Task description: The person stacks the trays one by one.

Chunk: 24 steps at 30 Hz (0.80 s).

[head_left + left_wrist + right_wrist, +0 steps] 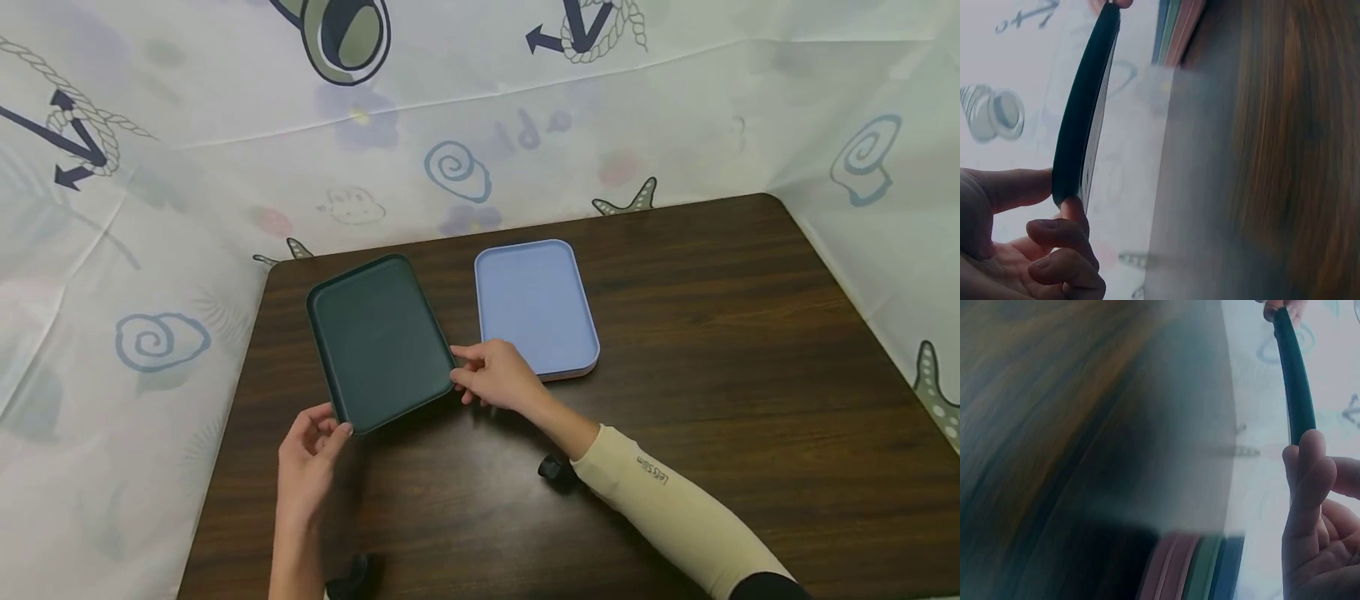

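Note:
A dark green rectangular tray (381, 342) is held between both hands, raised off the table as the wrist views show. My left hand (309, 454) pinches its near left corner between thumb and fingers. At the near right corner, my right hand (495, 377) grips the rim the same way. In the left wrist view the tray (1085, 106) appears edge-on, thumb on one face and fingers under the other. A stack topped by a light blue tray (536, 308) lies just right of the green one. Pink and green trays (1179, 569) show beneath the blue in the right wrist view.
The dark wood table (720, 400) extends to the right of the stack. A patterned cloth (480, 100) hangs behind and at both sides. Small black objects show by the right wrist (557, 472) and left wrist (352, 577).

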### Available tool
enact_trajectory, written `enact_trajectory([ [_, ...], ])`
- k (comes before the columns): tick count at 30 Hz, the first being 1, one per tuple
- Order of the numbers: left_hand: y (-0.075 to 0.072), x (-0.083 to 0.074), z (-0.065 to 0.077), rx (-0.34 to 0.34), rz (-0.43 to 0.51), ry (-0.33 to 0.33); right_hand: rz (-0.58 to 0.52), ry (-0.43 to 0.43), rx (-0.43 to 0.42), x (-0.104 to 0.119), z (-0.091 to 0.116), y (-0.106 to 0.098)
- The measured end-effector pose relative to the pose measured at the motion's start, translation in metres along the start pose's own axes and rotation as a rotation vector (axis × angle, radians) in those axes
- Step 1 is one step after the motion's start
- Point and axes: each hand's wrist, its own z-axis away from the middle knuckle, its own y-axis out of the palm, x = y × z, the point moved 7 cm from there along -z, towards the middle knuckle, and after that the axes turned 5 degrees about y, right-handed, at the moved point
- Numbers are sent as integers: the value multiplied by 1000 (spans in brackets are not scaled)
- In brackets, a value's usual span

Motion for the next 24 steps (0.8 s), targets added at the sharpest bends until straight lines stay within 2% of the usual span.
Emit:
enact_trajectory([
  [7,37,-16,-9,93,6,70,-113,39,-56,-12,9,-37],
  [14,72,-35,-17,175,-48,143,-144,49,-122,-22,19,-72],
  [21,105,-78,-10,263,-74,203,-147,48,-166,-35,31,-107],
  [24,120,-72,-16,279,-92,242,-120,50,-174,-41,37,-122],
])
